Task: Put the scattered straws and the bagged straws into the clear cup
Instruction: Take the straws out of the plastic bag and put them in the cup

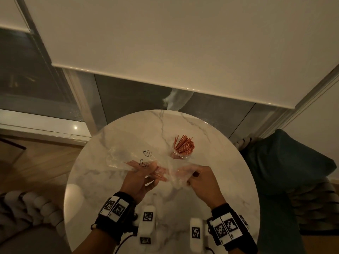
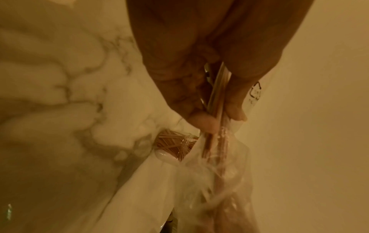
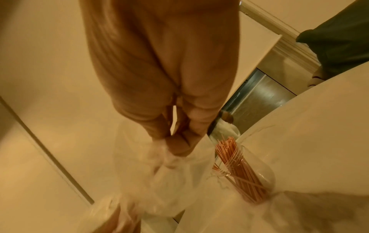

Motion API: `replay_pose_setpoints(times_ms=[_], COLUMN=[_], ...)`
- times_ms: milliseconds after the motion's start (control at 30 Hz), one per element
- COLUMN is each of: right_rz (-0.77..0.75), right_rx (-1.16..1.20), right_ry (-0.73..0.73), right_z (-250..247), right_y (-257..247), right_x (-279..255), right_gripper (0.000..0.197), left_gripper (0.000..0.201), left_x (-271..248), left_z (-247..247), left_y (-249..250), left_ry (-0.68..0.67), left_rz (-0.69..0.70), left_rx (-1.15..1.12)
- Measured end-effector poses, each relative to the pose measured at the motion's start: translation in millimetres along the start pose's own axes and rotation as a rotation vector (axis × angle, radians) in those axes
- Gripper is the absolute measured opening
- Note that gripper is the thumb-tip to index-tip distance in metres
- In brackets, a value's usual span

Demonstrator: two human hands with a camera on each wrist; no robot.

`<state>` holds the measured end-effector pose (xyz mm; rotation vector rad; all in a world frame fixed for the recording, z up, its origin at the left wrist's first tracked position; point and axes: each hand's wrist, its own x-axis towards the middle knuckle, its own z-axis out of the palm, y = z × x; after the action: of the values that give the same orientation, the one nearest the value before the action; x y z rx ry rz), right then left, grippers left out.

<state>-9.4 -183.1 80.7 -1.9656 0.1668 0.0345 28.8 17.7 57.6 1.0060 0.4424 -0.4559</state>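
A bundle of orange straws (image 1: 159,173), blurred inside a clear bag (image 1: 128,158), is being pinched by the left hand (image 1: 142,177), its long axis running toward the right hand (image 1: 201,182) gripping crumpled plastic, the straw-filled clear cup (image 1: 180,152) standing upright beyond.

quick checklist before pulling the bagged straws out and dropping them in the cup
1. Left hand has a firm hold on the bagged straws: ok, thumb and fingers pinch the bundle through the plastic bag.
2. Right hand holds the bag's other end: ok, fingers are bunched on the plastic.
3. Bag is open so the bundle can slide free: cannot tell, the film is crumpled and blurred.
4. Clear cup stands upright on the marble table: ok.
5. Room left in the cup: cannot tell, many straws already fan out of it.
6. Path from the hands to the cup: ok, nothing lies between.
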Motion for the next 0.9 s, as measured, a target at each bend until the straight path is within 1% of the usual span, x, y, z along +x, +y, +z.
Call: replay_pose_setpoints(times_ms=[67,133,333,500,567,633,700,733,833,900], right_rz=[0.048,0.074,0.079,0.094,0.096,0.098,0.060,0.036,-0.014,0.007], right_rx=[-0.010,-0.008,-0.052,-0.141,-0.214,-0.305,-0.379,-0.443,-0.696,-0.844], right_ry=[0.025,0.010,-0.046,-0.046,-0.006,0.075,0.166,0.185,0.118,0.034], right_z=[-6,-12,-18,-55,-72,-82,-84,-81,-58,-35], right_y=[-2,-6,-18,-37,-43,-47,-50,-48,-39,-27], right_x=[1,2,7,19,31,50,75,90,132,156], right_gripper=[0.013,0.011,0.019,0.019,0.021,0.020,0.015,0.013,0.014,0.017], left_gripper=[0.003,0.004,0.004,0.008,0.007,0.002,0.005,0.005,0.007,0.013], left_x=[3,5,14,26,30,35,40,40,39,41], left_z=[-5,-10,-17,-47,-62,-75,-80,-78,-65,-57], left_y=[3,4,1,9,12,11,9,10,13,16], left_ry=[0.044,0.058,0.073,0.177,0.228,0.273,0.299,0.295,0.261,0.250], left_rz=[0.000,-0.001,0.017,0.080,0.092,0.095,0.097,0.096,0.095,0.102], left_rx=[-0.031,-0.039,-0.032,-0.065,-0.099,-0.152,-0.176,-0.176,-0.190,-0.199])
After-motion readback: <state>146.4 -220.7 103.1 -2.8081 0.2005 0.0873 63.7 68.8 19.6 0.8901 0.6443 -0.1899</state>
